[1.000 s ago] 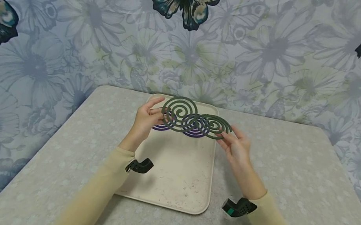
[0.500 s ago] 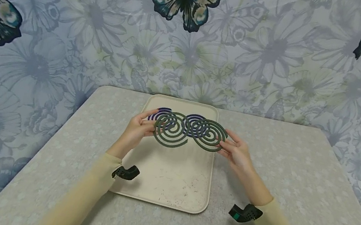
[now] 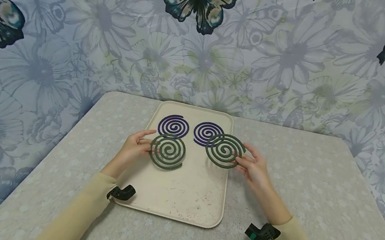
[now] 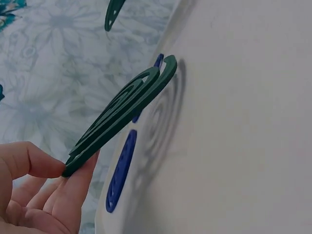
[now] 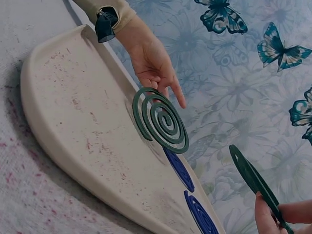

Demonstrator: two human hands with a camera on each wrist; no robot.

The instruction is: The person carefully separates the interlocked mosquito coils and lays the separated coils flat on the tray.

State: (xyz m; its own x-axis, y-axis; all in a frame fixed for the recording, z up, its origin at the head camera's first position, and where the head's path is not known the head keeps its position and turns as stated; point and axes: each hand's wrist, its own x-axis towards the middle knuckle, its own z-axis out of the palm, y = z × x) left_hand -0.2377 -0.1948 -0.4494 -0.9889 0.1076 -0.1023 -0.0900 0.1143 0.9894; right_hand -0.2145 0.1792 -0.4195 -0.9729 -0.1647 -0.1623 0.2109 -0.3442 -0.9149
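Observation:
My left hand (image 3: 131, 149) pinches a green mosquito coil (image 3: 169, 150) by its outer edge, between thumb and fingers. In the left wrist view this green coil (image 4: 122, 114) is tilted above the tray, its shadow falling on the surface below. A second green mosquito coil (image 3: 225, 151) is pinched at its right edge by my right hand (image 3: 254, 167), over the tray's right side. Two dark blue mosquito coils, the left one (image 3: 173, 126) and the right one (image 3: 205, 132), lie side by side at the tray's far end. The right-hand green coil partly covers the right blue one in the head view.
The cream rectangular tray (image 3: 183, 197) has a raised rim and reddish specks on its near part. It rests on a light patterned tabletop (image 3: 301, 176). Behind the table stands a wall (image 3: 283, 80) with flowers and butterflies.
Both hands have lowered the green coils and drawn them apart. The left coil came left and toward me, uncovering the blue coils; the right one came slightly nearer.

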